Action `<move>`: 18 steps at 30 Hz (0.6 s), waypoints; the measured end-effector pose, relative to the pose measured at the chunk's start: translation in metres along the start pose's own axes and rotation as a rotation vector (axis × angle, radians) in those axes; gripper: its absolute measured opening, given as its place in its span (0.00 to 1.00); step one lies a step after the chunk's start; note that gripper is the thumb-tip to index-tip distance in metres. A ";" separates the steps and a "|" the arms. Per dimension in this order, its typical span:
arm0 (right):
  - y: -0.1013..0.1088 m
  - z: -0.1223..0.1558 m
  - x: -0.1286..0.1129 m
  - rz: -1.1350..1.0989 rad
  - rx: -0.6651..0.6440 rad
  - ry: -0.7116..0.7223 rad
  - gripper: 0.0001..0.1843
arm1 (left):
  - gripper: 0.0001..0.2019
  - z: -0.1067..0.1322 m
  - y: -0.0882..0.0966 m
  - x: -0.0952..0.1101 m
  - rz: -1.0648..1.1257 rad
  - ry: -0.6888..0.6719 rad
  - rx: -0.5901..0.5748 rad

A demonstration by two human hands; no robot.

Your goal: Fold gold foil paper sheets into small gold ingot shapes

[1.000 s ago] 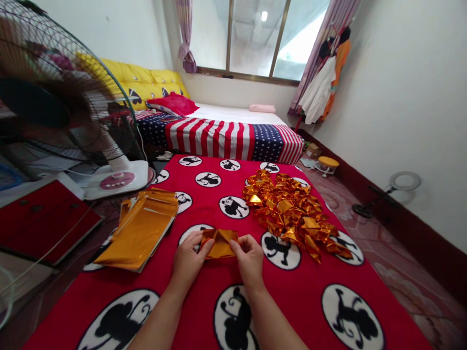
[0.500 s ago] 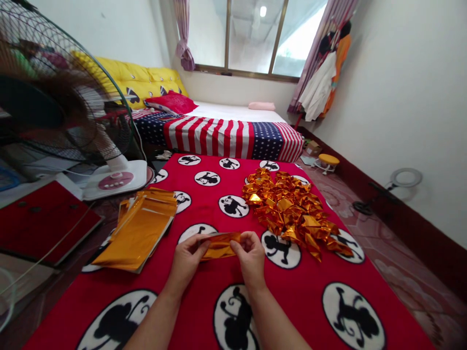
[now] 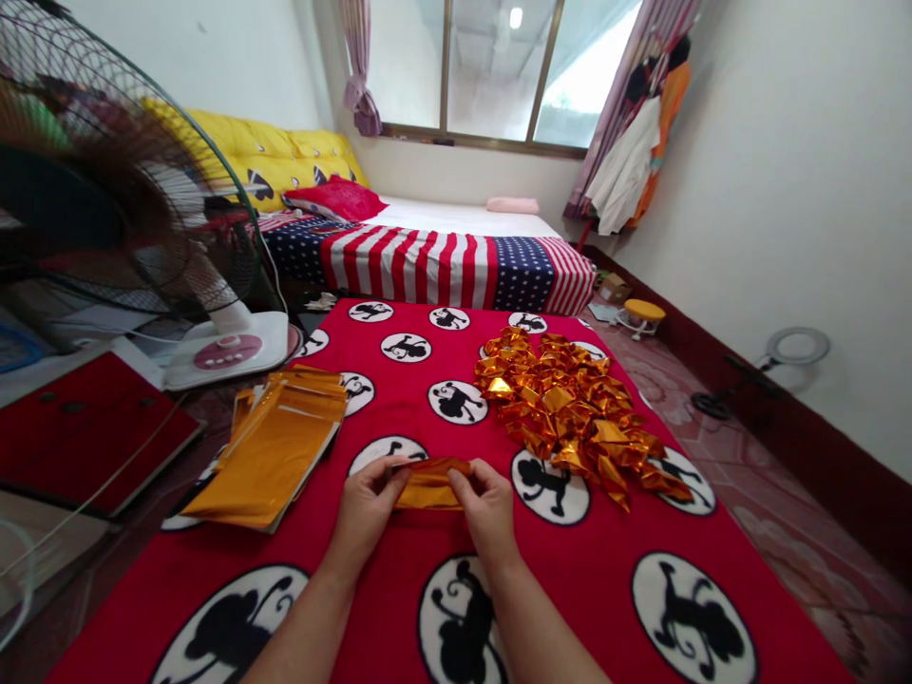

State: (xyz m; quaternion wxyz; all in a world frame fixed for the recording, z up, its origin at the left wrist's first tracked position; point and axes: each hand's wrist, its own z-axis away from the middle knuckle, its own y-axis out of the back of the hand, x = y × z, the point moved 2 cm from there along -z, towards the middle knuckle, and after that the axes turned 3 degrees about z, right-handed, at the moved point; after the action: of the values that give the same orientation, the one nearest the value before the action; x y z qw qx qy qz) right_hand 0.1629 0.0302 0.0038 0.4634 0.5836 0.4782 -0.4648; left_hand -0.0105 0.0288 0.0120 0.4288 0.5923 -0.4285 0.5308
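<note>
Between my two hands is a sheet of gold foil paper [image 3: 429,486], folded into a narrow strip above the red cloth [image 3: 562,589]. My left hand [image 3: 367,499] pinches its left end between thumb and fingers. The right end is pinched by my right hand [image 3: 488,499], its thumb lying on the front face. To the left lies a stack of flat gold foil paper sheets [image 3: 275,456]. On the right, a heap of folded gold foil pieces [image 3: 570,404] spreads over the cloth.
A fan [image 3: 228,347] stands at the left, its blades blurred. Behind the cloth-covered surface is a bed [image 3: 420,266] with a striped, starred cover. A yellow stool [image 3: 643,312] and a ring light on a stand [image 3: 798,347] are along the right wall.
The folded foil strip now shows a flatter, taller front face between my hands. My right hand has shifted very slightly; the stack and heap stay as they were.
</note>
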 end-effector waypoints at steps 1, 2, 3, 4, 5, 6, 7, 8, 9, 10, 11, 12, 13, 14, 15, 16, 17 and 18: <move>0.000 0.000 0.000 0.003 0.004 0.002 0.11 | 0.14 0.000 0.000 0.000 -0.006 -0.001 0.002; 0.000 0.000 0.000 0.006 0.010 0.003 0.12 | 0.14 0.000 0.000 0.000 -0.011 -0.003 0.006; 0.000 0.000 0.000 0.010 0.015 0.005 0.12 | 0.14 -0.001 0.000 0.000 -0.017 -0.004 0.012; 0.000 0.000 0.000 0.013 0.018 0.005 0.12 | 0.14 -0.001 0.000 -0.001 -0.024 -0.006 0.018; 0.000 0.000 0.001 0.013 0.020 0.003 0.12 | 0.15 -0.001 0.001 -0.001 -0.028 -0.008 0.023; 0.000 0.000 0.001 0.010 0.021 0.000 0.12 | 0.15 -0.001 0.001 -0.002 -0.031 -0.011 0.026; 0.000 0.000 0.001 0.005 0.021 -0.004 0.12 | 0.15 -0.001 0.001 -0.002 -0.032 -0.016 0.026; 0.000 0.000 0.001 0.000 0.020 -0.007 0.13 | 0.16 -0.002 0.001 -0.003 -0.033 -0.022 0.026; 0.000 0.000 0.001 -0.004 0.021 -0.008 0.13 | 0.16 -0.002 0.001 -0.004 -0.033 -0.028 0.026; 0.000 0.000 0.001 -0.006 0.020 -0.009 0.12 | 0.16 -0.002 0.001 -0.004 -0.033 -0.034 0.025; -0.001 0.000 0.001 -0.005 0.018 -0.009 0.12 | 0.16 -0.002 0.001 -0.005 -0.034 -0.039 0.022; -0.001 0.000 0.001 -0.002 0.016 -0.008 0.12 | 0.16 -0.002 0.002 -0.006 -0.037 -0.043 0.020; -0.001 0.000 0.001 0.002 0.017 -0.009 0.12 | 0.16 -0.002 0.002 -0.006 -0.040 -0.046 0.019; 0.000 0.000 0.001 0.006 0.017 -0.011 0.12 | 0.16 -0.002 0.002 -0.006 -0.044 -0.048 0.019; 0.000 0.000 0.001 0.008 0.019 -0.013 0.12 | 0.16 -0.002 0.001 -0.006 -0.048 -0.049 0.019; 0.000 0.001 0.001 0.009 0.022 -0.015 0.12 | 0.15 -0.002 0.001 -0.006 -0.051 -0.050 0.019; 0.000 0.001 0.001 0.009 0.025 -0.016 0.12 | 0.15 -0.002 0.001 -0.006 -0.052 -0.051 0.019; 0.000 0.001 0.001 0.008 0.027 -0.016 0.12 | 0.15 -0.002 0.001 -0.005 -0.052 -0.051 0.018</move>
State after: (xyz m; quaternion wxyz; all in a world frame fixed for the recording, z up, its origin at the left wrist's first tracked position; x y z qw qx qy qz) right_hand 0.1627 0.0295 0.0030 0.4612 0.5879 0.4659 -0.4739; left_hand -0.0125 0.0312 0.0070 0.4259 0.6206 -0.4189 0.5079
